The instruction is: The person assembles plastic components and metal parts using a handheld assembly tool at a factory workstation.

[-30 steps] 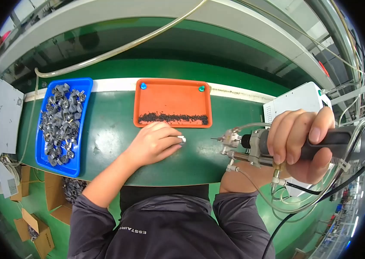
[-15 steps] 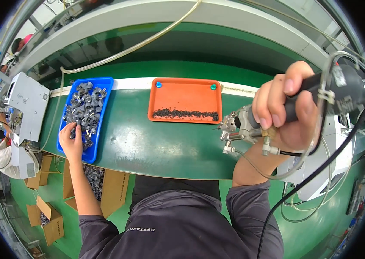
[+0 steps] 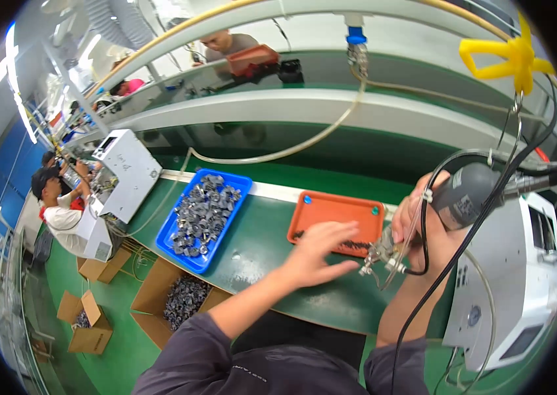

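Observation:
My right hand (image 3: 441, 243) is wrapped round the dark body of a power screwdriver (image 3: 466, 191), which has a metal head (image 3: 379, 254) with fittings and thin tubes. To the left of that head, my left hand (image 3: 318, 255) hovers over the near edge of an orange tray (image 3: 331, 210), fingers stretched and thumb apart; no part shows in it. Small black pieces (image 3: 356, 245) lie along the tray's near side, partly hidden by the hand. Further left stands a blue tray (image 3: 229, 227) filled with grey parts (image 3: 201, 214) that have metal bits.
Cardboard boxes (image 3: 150, 299) of grey parts stand on the floor at left. White machines flank the green bench (image 3: 262, 230), one (image 3: 130, 174) left, one (image 3: 502, 283) right. A pale hose (image 3: 278, 157) arcs behind the trays. A yellow hanger (image 3: 512, 52) hangs above. Other people work beyond.
My left hand has left the blue tray and moved right to the orange tray, its fingers now spread. The screwdriver stays in my right hand, now lower in view. The view has turned left and upward.

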### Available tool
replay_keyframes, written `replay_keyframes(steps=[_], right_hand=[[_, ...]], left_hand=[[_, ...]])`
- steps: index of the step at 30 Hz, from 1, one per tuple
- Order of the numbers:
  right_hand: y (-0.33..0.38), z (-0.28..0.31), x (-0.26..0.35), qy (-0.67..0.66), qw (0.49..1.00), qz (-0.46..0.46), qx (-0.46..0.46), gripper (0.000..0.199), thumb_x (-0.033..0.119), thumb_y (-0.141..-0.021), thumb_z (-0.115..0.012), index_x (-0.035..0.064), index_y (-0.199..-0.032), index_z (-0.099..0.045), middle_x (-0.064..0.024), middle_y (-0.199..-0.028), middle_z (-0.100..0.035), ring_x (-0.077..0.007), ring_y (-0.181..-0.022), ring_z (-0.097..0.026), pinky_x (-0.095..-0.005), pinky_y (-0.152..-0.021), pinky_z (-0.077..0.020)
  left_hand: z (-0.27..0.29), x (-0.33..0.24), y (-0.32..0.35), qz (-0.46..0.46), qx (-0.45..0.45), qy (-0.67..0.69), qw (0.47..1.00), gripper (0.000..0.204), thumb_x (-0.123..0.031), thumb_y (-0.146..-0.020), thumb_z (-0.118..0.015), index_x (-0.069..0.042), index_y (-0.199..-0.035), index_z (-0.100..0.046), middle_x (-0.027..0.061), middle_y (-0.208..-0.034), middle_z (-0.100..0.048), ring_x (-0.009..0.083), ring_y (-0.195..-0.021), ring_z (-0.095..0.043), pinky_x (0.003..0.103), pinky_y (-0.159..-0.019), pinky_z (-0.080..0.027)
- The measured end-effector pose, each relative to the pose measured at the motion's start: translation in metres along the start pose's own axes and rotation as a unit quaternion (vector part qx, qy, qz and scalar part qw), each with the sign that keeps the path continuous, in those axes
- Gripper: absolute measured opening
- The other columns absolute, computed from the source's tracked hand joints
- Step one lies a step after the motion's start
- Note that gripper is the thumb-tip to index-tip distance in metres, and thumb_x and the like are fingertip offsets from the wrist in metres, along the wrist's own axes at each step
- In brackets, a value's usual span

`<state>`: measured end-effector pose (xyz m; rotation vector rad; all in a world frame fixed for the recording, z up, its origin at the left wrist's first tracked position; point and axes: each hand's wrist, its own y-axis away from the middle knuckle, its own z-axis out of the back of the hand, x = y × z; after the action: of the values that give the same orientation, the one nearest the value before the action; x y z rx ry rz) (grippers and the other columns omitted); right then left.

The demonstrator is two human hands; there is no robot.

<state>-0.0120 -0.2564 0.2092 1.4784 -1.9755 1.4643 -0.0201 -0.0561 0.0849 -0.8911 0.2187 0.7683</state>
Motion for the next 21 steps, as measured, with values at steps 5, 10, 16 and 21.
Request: replay_keyframes(steps=[5,10,16,21], right_hand=[[-0.005,0.01,-0.01,0.052,0.997,0.029,-0.051,0.017,-0.003,-0.089,-0.071,0.0008,-0.097,-0.057,-0.0069,-0.078,-0.061,-0.0116,-0.062,-0.059,-0.0243,-0.056,-0.0469],[-0.016,0.029,-0.021,0.01,0.997,0.073,0.013,0.017,-0.004,-0.098,-0.058,0.0025,-0.11,-0.047,-0.0102,-0.096,-0.052,-0.0131,-0.052,-0.047,-0.0285,-0.044,-0.045],[-0.022,0.027,-0.033,0.017,0.996,0.089,-0.018,0.018,-0.004,-0.097,-0.059,0.0023,-0.107,-0.046,-0.0086,-0.088,-0.05,-0.0141,-0.051,-0.047,-0.0291,-0.044,-0.0435],[-0.021,0.023,-0.031,0.027,0.994,0.092,-0.047,0.014,0.002,-0.098,-0.062,0.0005,-0.102,-0.048,-0.0062,-0.069,-0.047,-0.0168,-0.051,-0.048,-0.0303,-0.046,-0.0432]], left_hand=[[-0.043,0.013,-0.024,-0.032,-0.042,0.058,0.997,0.028,-0.011,-0.083,-0.078,-0.003,-0.109,-0.072,0.0095,-0.115,-0.073,0.03,-0.101,-0.068,0.043,-0.09,-0.05],[-0.056,0.023,-0.037,-0.044,-0.059,0.079,0.994,0.028,-0.007,-0.082,-0.077,-0.003,-0.109,-0.073,0.0089,-0.111,-0.074,0.0292,-0.104,-0.068,0.042,-0.092,-0.05],[-0.073,0.041,-0.034,-0.016,-0.068,0.113,0.991,0.025,0.0,-0.081,-0.075,-0.001,-0.106,-0.073,0.0098,-0.104,-0.074,0.0302,-0.099,-0.069,0.041,-0.09,-0.052],[-0.077,0.055,-0.029,-0.021,-0.103,0.134,0.985,0.019,0.0,-0.083,-0.077,0.0,-0.102,-0.074,0.0108,-0.098,-0.075,0.0287,-0.095,-0.071,0.039,-0.085,-0.054]])
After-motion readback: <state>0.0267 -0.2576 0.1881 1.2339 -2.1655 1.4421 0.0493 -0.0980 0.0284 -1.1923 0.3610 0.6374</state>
